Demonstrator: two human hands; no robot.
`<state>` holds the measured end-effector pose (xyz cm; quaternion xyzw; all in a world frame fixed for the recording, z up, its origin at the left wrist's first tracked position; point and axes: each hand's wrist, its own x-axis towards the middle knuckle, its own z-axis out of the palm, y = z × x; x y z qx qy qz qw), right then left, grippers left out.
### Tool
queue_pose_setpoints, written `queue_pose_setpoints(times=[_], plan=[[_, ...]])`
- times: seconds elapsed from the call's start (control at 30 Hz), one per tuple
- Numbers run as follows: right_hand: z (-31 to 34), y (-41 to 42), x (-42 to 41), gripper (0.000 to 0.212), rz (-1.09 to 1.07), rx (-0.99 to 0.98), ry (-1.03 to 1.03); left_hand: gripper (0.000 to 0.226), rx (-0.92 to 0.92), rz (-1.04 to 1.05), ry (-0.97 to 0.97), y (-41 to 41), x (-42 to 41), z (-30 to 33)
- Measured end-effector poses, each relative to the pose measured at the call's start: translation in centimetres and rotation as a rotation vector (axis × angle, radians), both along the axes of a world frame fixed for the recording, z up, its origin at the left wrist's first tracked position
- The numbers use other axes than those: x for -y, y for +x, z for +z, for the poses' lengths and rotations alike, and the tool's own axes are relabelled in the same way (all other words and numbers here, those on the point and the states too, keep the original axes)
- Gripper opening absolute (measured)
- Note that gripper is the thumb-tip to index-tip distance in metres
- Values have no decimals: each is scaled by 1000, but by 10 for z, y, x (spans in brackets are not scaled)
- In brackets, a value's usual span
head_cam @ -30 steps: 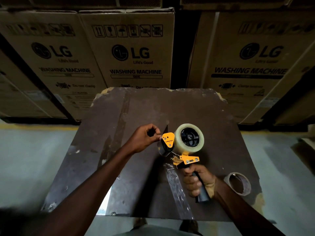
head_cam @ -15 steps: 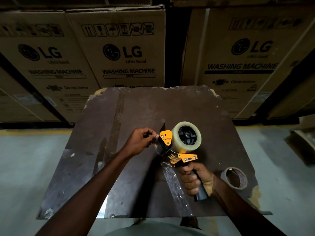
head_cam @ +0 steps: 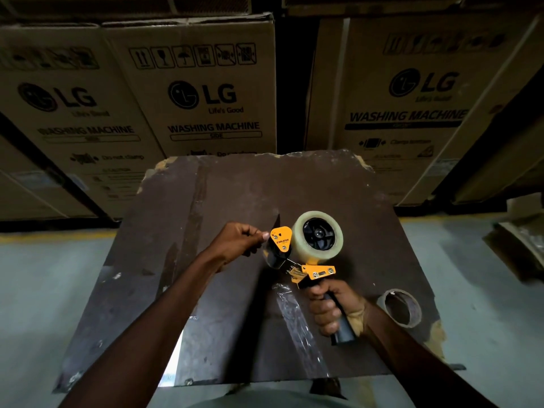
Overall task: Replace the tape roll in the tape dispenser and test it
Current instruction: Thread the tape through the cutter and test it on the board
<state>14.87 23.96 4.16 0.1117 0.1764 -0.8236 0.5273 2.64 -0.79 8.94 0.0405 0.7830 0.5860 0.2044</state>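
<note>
My right hand (head_cam: pixel 329 307) grips the dark handle of an orange and black tape dispenser (head_cam: pixel 297 260), held upright above a dark brown board (head_cam: pixel 223 201). A full roll of clear tape (head_cam: pixel 318 235) sits on the dispenser's hub. My left hand (head_cam: pixel 238 241) pinches at the dispenser's front end, beside the orange plate; I cannot tell whether it holds the tape's loose end or the plate's edge. A strip of clear tape (head_cam: pixel 297 322) lies stuck on the board below the dispenser. An empty cardboard tape core (head_cam: pixel 401 307) rests on the board to the right.
Large cardboard washing machine boxes (head_cam: pixel 203 92) stand stacked right behind the board. Grey floor (head_cam: pixel 44 290) with a yellow line lies on both sides. A torn carton (head_cam: pixel 521 240) sits at the far right.
The hands and dispenser hold nearly the same pose. The view has tilted slightly, so the boxes and board sit a little lower and left in the frame.
</note>
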Motion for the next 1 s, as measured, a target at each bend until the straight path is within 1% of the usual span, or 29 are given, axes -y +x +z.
queue_pose_setpoints(times=[0.13,0.3,0.37,0.43,0.53,0.6,0.7,0.8,1.0], plan=[[-6,-10,0,32,-39,21,35,22,76,8,-18,-12,-6,-3],[-15,-28,-2,29,-71,21,60,25,77,54,-21,-30,-16,-12],[-18,-38,-1,29,-81,10,88,29,97,93,22,-35,-20,-17],[-22,-50,-1,29,-86,4,112,27,131,153,93,-41,-24,-24],[-30,-68,1,29,-95,8,138,20,242,312,238,-51,-25,-37],[-35,-80,2,31,-100,12,167,19,280,412,278,-58,-24,-45],[-43,-93,6,30,-102,32,247,18,271,492,248,-60,-21,-56],[-49,-103,10,19,-103,71,347,28,268,484,201,-54,-20,-65],[-65,-105,14,19,-83,128,443,32,244,481,146,-39,-9,-84]])
